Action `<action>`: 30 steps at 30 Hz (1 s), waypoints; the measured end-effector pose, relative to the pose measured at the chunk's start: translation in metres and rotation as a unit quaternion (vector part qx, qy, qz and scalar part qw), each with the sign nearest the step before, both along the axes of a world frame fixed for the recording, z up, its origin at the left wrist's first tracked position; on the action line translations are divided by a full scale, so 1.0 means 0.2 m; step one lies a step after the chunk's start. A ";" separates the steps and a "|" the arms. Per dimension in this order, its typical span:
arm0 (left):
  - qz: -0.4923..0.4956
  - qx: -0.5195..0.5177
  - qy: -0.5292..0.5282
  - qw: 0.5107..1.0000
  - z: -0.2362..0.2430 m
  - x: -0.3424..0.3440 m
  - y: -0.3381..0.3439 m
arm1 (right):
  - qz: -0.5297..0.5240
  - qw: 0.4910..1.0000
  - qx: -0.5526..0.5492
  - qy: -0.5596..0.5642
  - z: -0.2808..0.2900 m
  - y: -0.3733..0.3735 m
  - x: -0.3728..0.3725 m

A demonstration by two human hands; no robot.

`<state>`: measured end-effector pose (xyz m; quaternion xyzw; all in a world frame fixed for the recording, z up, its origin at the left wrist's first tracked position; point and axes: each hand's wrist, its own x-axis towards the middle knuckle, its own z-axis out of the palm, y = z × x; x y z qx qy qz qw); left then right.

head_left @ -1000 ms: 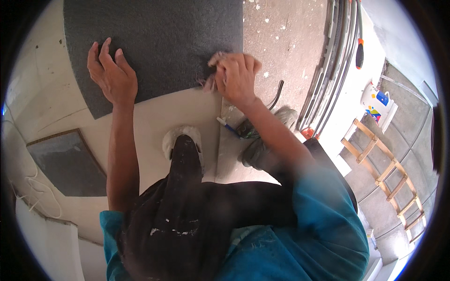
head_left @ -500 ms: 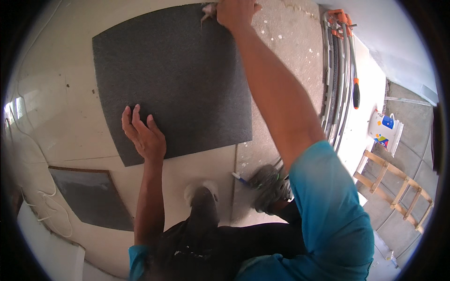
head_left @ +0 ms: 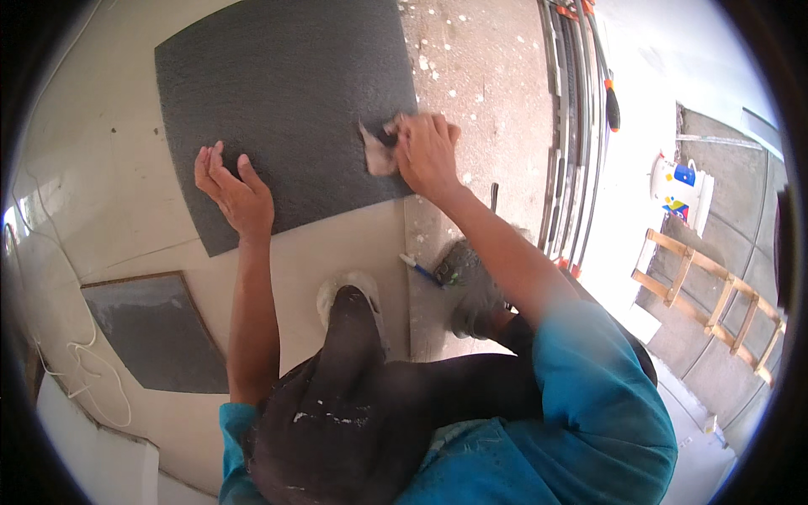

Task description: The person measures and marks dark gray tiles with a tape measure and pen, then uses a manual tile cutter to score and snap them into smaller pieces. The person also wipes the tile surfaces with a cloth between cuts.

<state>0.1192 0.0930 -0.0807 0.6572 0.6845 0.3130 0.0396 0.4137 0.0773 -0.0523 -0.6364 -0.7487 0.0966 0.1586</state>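
A large dark grey tile [head_left: 282,84] with a finely textured face lies in front of me. My left hand [head_left: 234,192] is at its near left part, fingers apart and holding nothing; whether the palm presses on the tile I cannot tell. At the tile's right edge, towards the near corner, my right hand [head_left: 429,156] is closed on a pale, crumpled rag [head_left: 379,156]. The rag hangs against the dark face and is somewhat blurred. Part of it is hidden by my fingers.
A smaller grey tile [head_left: 160,332] and a white cable [head_left: 80,362] lie at left. My foot [head_left: 349,299] and a blue-white marker [head_left: 418,268] are near. Rightward are long metal rails [head_left: 562,126], an orange-black handle [head_left: 612,105], a white bucket [head_left: 680,189] and a wooden frame [head_left: 711,295].
My right hand has drawn the rag from the far right corner towards me along the tile's right side. The left hand keeps nearly the same place on the tile. The whole view has shifted slightly.
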 end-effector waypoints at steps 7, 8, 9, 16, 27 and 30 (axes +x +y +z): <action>-0.093 0.082 -0.061 0.990 0.06 0.04 -0.08 | -0.100 0.987 0.001 -0.125 -0.01 -0.15 0.55; -0.131 0.080 -0.034 0.987 0.08 0.05 -0.13 | -0.081 0.982 -0.006 -0.171 0.03 -0.14 0.56; -0.155 0.074 -0.057 0.983 0.09 0.08 -0.18 | -0.057 0.981 0.053 -0.175 0.12 -0.17 0.54; -0.245 0.001 -0.144 0.959 0.22 0.32 -0.35 | 0.207 0.928 -0.245 -0.189 0.40 -0.66 0.11; -0.441 -0.200 -0.049 0.874 0.22 -0.02 -0.85 | -0.118 0.927 -0.313 0.168 0.37 -0.38 0.22; -0.408 -0.185 -0.050 0.893 0.27 -0.11 -0.88 | -0.098 0.911 -0.398 0.042 0.42 -0.14 0.43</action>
